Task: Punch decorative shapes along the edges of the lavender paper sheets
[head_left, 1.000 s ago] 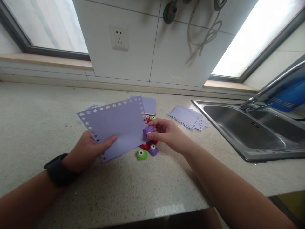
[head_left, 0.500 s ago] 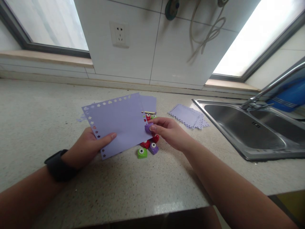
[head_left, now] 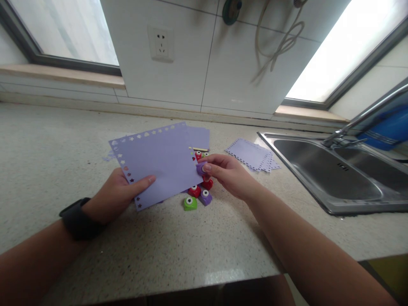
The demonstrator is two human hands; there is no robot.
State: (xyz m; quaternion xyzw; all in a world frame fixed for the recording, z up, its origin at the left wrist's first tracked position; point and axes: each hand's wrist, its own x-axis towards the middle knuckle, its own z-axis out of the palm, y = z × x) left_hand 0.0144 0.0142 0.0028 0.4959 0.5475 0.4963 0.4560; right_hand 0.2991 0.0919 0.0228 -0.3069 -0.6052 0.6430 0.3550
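Observation:
My left hand [head_left: 129,187] grips a sheet of purple paper [head_left: 162,161] by its lower left, thumb on top. Small shapes such as stars and flowers are cut along its left, top and part of its right edge. At the right edge my right hand [head_left: 225,170] pinches a purple craft punch [head_left: 201,168] between thumb and fingers. Whether the paper sits inside the punch's slot I cannot tell. Below lie a green punch [head_left: 190,203], another purple punch [head_left: 205,197] and red punches [head_left: 207,183], some partly hidden by the sheet.
Right of the hands lies a fanned pile of punched purple sheets [head_left: 248,154]. More purple paper [head_left: 199,137] and small purple scraps [head_left: 111,156] lie behind the held sheet. A steel sink [head_left: 325,204] with a faucet [head_left: 334,138] is set into the counter on the right.
The purple punch has shifted slightly to the right along with my right hand, at the sheet's right edge. My left hand and the sheet stay nearly in place.

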